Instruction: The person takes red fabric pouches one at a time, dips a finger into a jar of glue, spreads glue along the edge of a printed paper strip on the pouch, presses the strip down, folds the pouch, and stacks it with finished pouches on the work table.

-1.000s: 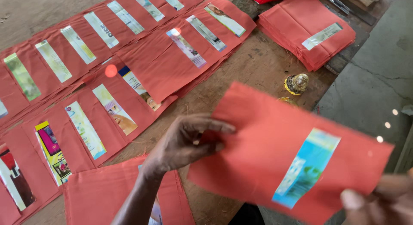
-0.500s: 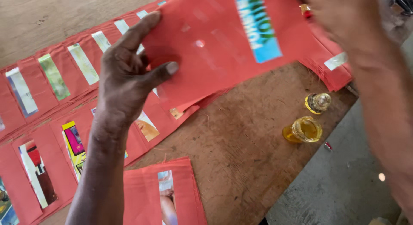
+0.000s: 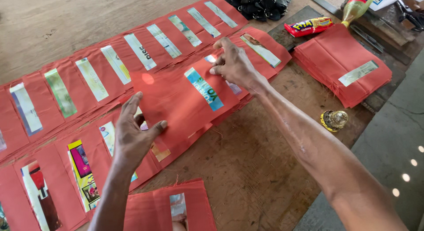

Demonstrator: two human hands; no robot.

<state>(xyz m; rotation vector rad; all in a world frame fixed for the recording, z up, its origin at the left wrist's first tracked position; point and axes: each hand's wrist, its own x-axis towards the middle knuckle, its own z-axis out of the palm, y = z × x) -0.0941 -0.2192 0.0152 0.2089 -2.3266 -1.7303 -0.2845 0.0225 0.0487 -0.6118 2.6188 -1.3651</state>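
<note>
While both hands lie flat with fingers spread and gripping nothing, they press one red envelope [image 3: 185, 101] down onto the overlapping rows of red envelopes [image 3: 110, 76] laid across the wooden table [image 3: 247, 169]. The left hand [image 3: 132, 136] rests its fingertips on the envelope's lower left corner, thumb stretched out to the right; the right hand [image 3: 234, 65] bears on the upper right corner, fingers slightly curled over the edge. The envelope sits in the nearer row, partly covering its neighbours, with its blue-green printed strip [image 3: 204, 88] facing up. Its long axis seems to run from lower left to upper right, in line with the row, while the strip crosses it, pointing up-left to down-right like the strips beside it. To set it well, I judge the hands should keep pressure even at both corners and slide the piece until its overlap matches its neighbours'. Farther right lie a stack of red envelopes [image 3: 349, 67], a small round yellow thing [image 3: 334, 120] and a red snack packet [image 3: 309, 26].
</note>
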